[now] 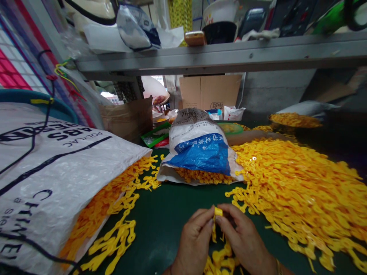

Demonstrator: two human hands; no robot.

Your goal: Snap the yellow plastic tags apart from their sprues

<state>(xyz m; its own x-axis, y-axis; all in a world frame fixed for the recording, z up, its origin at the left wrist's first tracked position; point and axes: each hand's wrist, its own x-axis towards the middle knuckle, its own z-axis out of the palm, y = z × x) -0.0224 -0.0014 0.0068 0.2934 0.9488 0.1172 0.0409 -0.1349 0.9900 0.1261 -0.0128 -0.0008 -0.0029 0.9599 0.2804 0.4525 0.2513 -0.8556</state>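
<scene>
The left hand (195, 244) and right hand (243, 240) — both closed, gripping — pinch one yellow plastic piece (218, 212), near the big heap of yellow pieces (289, 191) on the green tabletop (160, 221).

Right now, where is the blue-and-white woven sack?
The blue-and-white woven sack lies centre of the head view, left of the big yellow plastic-part heap.

The yellow plastic pieces (292, 194) look glossy and smooth, the woven plastic sack (57, 168) matt and slightly rough, the bench (160, 214) smooth, the cardboard box (210, 91) matt, the shelf (229, 57) dull grey metal.
</scene>
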